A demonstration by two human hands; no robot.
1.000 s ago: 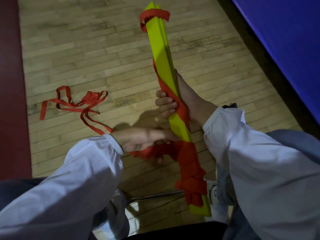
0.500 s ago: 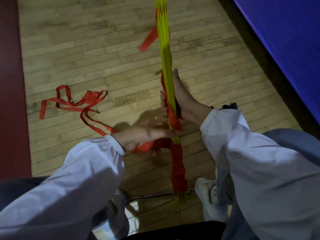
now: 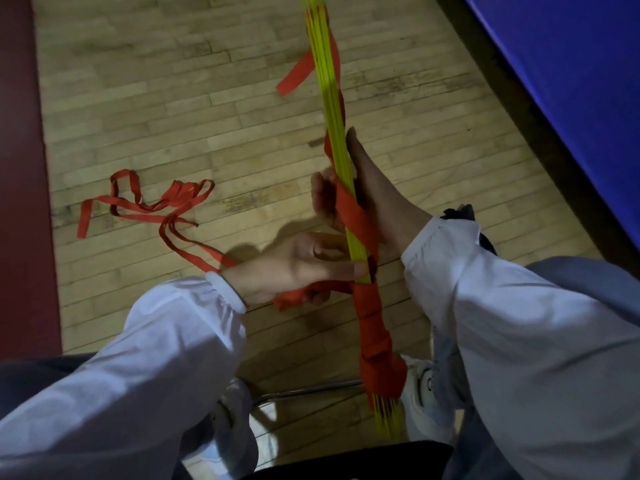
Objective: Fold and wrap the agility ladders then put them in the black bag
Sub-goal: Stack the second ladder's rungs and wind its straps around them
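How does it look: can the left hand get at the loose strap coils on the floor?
Probably yes: the left hand holds the red strap, which runs out to the loose coils on the floor, and nothing lies between them.

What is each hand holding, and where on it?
The right hand grips the bundle of yellow ladder rungs at mid-length; the left hand pinches the red strap right beside the bundle.

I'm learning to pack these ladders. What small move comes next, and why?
Probably the left hand should carry the red strap once more round the yellow rungs, just above the last turn. Only the lower part is wrapped, the right hand grips the bundle, and more lies loose on the floor.
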